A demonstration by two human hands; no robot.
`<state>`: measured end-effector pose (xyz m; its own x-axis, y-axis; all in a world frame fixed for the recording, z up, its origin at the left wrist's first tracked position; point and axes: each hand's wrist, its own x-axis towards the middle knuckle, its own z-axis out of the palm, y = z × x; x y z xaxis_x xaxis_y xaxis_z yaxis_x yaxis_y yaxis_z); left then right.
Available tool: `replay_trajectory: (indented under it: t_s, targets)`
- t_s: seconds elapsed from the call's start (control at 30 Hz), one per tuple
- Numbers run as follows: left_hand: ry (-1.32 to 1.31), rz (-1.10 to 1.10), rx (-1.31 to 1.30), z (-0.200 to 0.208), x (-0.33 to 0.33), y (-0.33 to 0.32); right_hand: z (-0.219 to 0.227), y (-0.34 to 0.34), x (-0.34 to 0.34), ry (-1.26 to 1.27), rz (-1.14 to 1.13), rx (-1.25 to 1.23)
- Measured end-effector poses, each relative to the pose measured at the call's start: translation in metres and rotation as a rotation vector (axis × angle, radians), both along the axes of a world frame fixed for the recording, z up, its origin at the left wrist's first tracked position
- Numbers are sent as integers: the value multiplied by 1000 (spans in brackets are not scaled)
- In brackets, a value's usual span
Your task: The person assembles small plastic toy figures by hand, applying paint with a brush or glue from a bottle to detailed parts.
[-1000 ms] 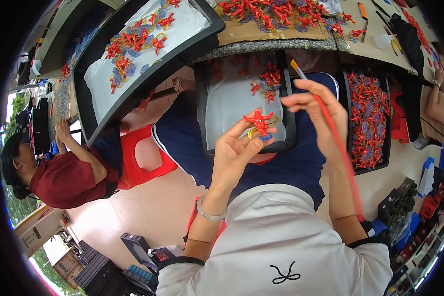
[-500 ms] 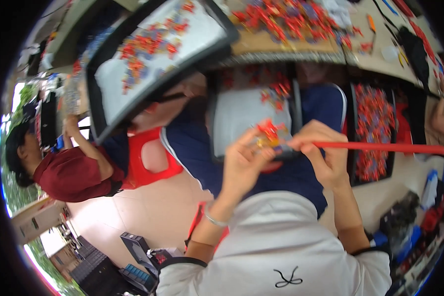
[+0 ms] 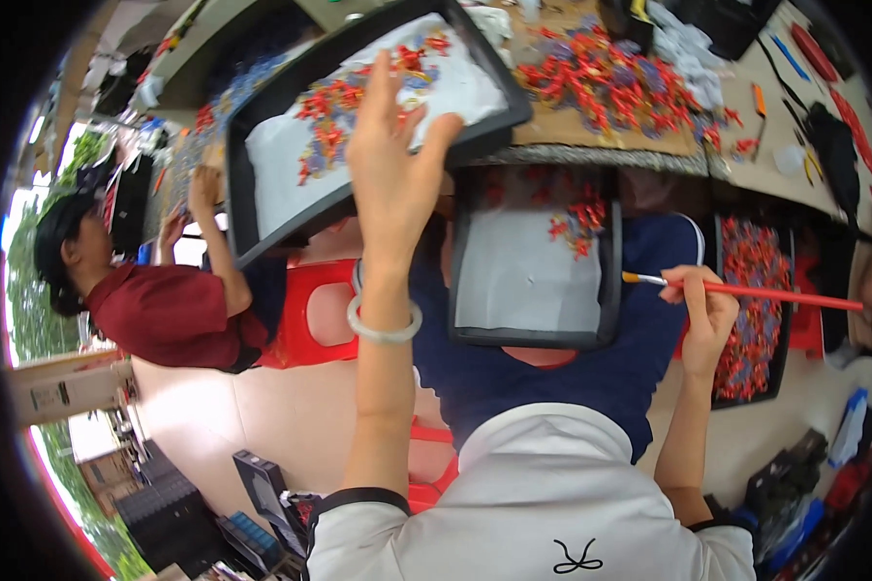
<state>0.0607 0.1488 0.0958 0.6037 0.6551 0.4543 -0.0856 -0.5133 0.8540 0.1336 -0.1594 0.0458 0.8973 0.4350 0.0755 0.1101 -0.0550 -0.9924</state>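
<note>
My left hand [image 3: 394, 174] reaches over the tilted black tray [image 3: 239, 194] at the upper left. Its fingers stretch out and the thumb stands apart; the hand partly covers the small red, yellow and purple figures [image 3: 325, 111] on the tray's white paper. Between the fingers of my right hand [image 3: 704, 308] is a slim paintbrush [image 3: 785, 295] with a red handle, its bristles pointing left. On my lap rests a second black tray [image 3: 538, 339], lined with white paper [image 3: 523, 271]. Several red figures [image 3: 579, 225] lie at its far right.
A heap of colourful figures [image 3: 601, 82] covers part of the bench [image 3: 552, 131] ahead. Another black tray, full of figures [image 3: 754, 300], stands at my right. An orange-handled tool [image 3: 759, 107] lies farther right. A co-worker in a dark red shirt [image 3: 170, 315] sits at the left.
My left hand has gone from above the lap tray, where it held a small red-and-yellow figure, up and left to the tilted tray. My right hand with the paintbrush has shifted right, away from it.
</note>
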Motion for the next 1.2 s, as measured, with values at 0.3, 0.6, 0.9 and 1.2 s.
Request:
replay_trajectory:
  t_s: [0.3, 0.6, 0.9, 1.2]
  targets:
    - [506, -260, -92, -211, 15, -88, -23, -44, 19, 95, -156, 46]
    - [703, -183, 189, -329, 56, -105, -36, -66, 3, 119, -182, -12]
    - [419, -284, 27, -220, 20, -110, -62, -39, 5, 223, -164, -9]
    - [212, -394, 296, -108, -35, -137, -56, 28, -14, 625, 343, 220]
